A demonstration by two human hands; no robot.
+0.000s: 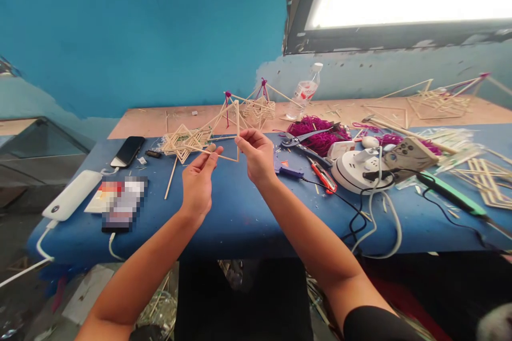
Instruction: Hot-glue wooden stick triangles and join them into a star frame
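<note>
Two-handed support of a slender, angular pale wooden-stick frame [238, 121] above a blue-covered worktop [240, 218]. The left hand [199, 181] is clamped, thumb against fingers, on the lower stick; the right hand [256, 155] is clamped on the upright stick, above the corner where the two meet. The frame is raised just in front of a heap of pale, crisscrossed wooden-stick shapes [184, 144] (sticks overlap in this view, so its full outline cannot be told). Good practice, as judged here: pinch each stick near its joint with light, even pressure, since members this thin would probably snap under a hard squeeze, and steady the corner while checking its angle. Projecting ends are best held clear of the heap, which could snag them, and of the tangled magenta yarn [310, 136] to the right.
</note>
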